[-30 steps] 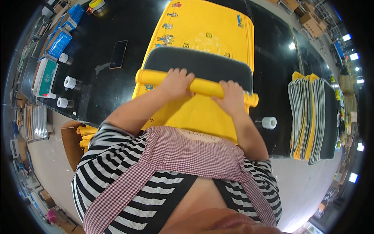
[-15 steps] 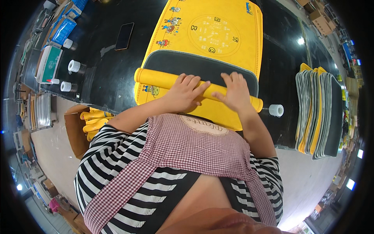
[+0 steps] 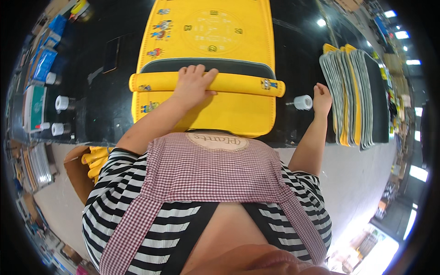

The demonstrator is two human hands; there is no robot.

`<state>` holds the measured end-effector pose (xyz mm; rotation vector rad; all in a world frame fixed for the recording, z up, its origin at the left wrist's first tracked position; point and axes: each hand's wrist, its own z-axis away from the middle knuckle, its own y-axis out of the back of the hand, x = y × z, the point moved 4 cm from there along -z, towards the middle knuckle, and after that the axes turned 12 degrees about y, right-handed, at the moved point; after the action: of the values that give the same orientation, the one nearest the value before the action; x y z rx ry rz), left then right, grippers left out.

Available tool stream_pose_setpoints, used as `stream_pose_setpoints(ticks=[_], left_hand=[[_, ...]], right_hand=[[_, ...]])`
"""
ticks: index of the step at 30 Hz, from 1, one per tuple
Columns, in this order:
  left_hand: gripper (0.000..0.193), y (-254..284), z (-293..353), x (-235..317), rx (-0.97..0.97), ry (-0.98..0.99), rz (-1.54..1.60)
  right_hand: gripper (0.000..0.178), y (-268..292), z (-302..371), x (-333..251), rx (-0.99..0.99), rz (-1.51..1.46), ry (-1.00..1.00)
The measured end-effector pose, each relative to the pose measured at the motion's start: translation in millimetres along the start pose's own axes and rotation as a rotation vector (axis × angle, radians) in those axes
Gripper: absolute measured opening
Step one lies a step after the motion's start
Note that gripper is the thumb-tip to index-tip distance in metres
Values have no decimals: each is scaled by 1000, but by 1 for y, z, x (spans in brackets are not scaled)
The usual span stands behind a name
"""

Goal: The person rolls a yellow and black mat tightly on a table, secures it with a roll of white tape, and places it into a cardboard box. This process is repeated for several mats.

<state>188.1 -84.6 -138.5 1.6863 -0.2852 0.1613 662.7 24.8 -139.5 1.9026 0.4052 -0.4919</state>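
A yellow mat (image 3: 206,112) printed with small cartoon figures lies on the black table in front of me. On top of it is a tightly rolled yellow mat (image 3: 238,84), lying crosswise. My left hand (image 3: 192,86) grips the roll near its middle, fingers over the far side and thumb toward the right. A dark grey mat surface (image 3: 220,65) shows just beyond the roll. My right hand (image 3: 322,98) is off the mats, beside a white tape roll (image 3: 302,102). Its fingertips are drawn together; whether anything thin is between them cannot be made out.
A stack of grey and yellow mats (image 3: 350,96) stands at the table's right. Toward the left lie a dark phone (image 3: 111,55), several white rolls (image 3: 62,103) and a green-and-white box (image 3: 35,107). Below the table's left edge, a cardboard box (image 3: 78,172) holds yellow rolls.
My right hand has left the rolled mat and moved right, beyond the tape roll. My left hand stays on the roll, which now lies more level. The whole view has shifted.
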Motion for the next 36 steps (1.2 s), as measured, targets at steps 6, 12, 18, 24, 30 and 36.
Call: stream_pose_setpoints(ticks=[6,12,18,24,30,36], left_hand=[[71,-3,6,-5,50,-25,-47],[75,-4,35,9,189,-104,-43],[74,-12,40,5,217,-95,38],[76,3,37,3,67,18,191],[76,39,15,-14,-108,129,618],[28,46,-20,1,-206,-158,713]], right_hand=[[41,-32,21,71,-409,-218,-57],[29,-36,20,107,-450,65,-143],[13,-40,35,-84,-159,-1075,0],[25,-106,84,-254,-465,-949,633],[12,-155,88,-260,-594,-825,597],[24,-148,93,-265,-600,-712,605]])
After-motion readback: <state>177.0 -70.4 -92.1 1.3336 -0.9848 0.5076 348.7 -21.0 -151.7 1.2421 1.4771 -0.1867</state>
